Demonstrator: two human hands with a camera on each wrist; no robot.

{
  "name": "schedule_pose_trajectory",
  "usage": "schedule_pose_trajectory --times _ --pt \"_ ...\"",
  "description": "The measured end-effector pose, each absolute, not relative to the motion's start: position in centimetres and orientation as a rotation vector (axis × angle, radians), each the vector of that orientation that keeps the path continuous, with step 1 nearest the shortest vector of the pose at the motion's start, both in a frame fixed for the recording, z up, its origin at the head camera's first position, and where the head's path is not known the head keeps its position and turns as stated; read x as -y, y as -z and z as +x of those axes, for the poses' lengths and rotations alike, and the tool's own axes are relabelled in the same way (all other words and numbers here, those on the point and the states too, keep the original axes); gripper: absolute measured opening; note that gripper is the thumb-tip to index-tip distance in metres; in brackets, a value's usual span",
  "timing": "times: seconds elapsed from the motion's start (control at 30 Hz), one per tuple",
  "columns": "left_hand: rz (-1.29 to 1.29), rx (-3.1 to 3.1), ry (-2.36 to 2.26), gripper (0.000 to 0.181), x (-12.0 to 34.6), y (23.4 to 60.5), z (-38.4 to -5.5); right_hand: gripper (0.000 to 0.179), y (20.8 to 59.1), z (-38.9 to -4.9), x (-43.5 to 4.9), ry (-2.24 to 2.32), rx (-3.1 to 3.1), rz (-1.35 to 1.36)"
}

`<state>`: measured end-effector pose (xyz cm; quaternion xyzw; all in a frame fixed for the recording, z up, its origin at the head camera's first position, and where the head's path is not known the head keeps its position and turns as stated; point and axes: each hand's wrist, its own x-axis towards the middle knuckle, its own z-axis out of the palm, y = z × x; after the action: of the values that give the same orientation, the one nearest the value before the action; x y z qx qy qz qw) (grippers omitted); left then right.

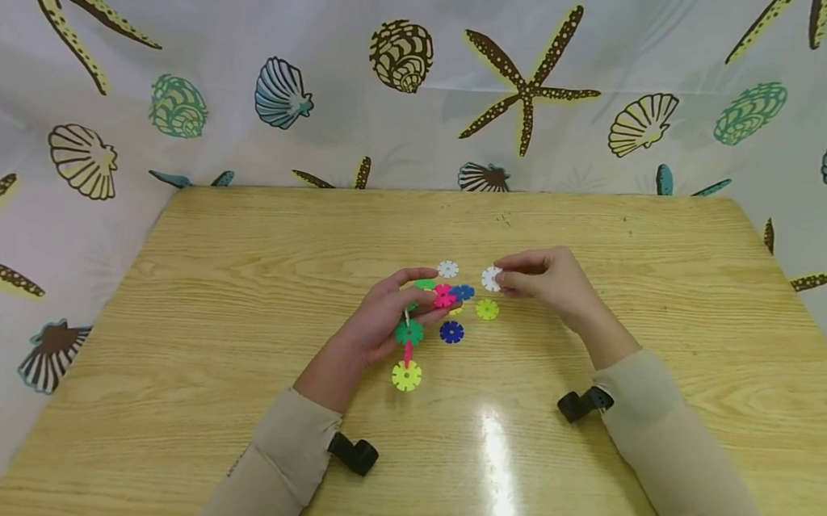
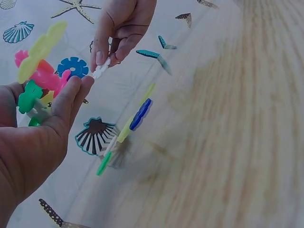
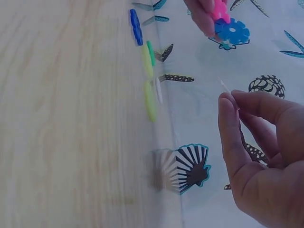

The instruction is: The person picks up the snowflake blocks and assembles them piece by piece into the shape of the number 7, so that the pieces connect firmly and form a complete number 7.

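Note:
My left hand (image 1: 372, 319) holds a joined chain of notched plastic discs, the kind that slot together. Its blue disc (image 1: 464, 293) sticks out to the right beside a pink disc (image 1: 443, 295). Below the palm hang a green disc (image 1: 409, 333), a pink one seen edge-on and a yellow disc (image 1: 407, 376) at the end. With thumb and fingertips my right hand (image 1: 560, 286) pinches a white disc (image 1: 490, 279). In the left wrist view that white disc (image 2: 101, 69) is close to the blue disc (image 2: 72, 67); the right wrist view shows it edge-on.
Loose discs lie on the wooden table (image 1: 273, 279) under and between the hands: a dark blue disc (image 1: 451, 332), a yellow-green disc (image 1: 487, 310), a white disc (image 1: 447, 269), a green disc (image 1: 425, 284) and another yellow one. A shell-print cloth (image 1: 340, 82) hangs behind the table.

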<state>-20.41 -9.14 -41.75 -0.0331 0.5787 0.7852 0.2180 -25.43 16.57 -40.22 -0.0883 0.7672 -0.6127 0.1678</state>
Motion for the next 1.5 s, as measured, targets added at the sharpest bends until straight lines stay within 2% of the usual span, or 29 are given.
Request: schedule_pose_trajectory --times 0.63,1.23,1.5 --pt "-0.094 -1.603 -2.175 0.049 9.2 41.7 -20.4 0.029 39.0 -23.6 -15.9 1.734 -2.125 -0.271" --pt "-0.037 -1.592 -2.187 0.05 9.0 41.7 -20.3 0.03 38.9 -23.4 -15.8 1.794 -2.058 -0.249" --pt "-0.002 -1.658 -2.159 0.049 8.9 41.9 -20.3 0.032 38.8 -22.9 -15.2 1.803 -1.99 -0.152"
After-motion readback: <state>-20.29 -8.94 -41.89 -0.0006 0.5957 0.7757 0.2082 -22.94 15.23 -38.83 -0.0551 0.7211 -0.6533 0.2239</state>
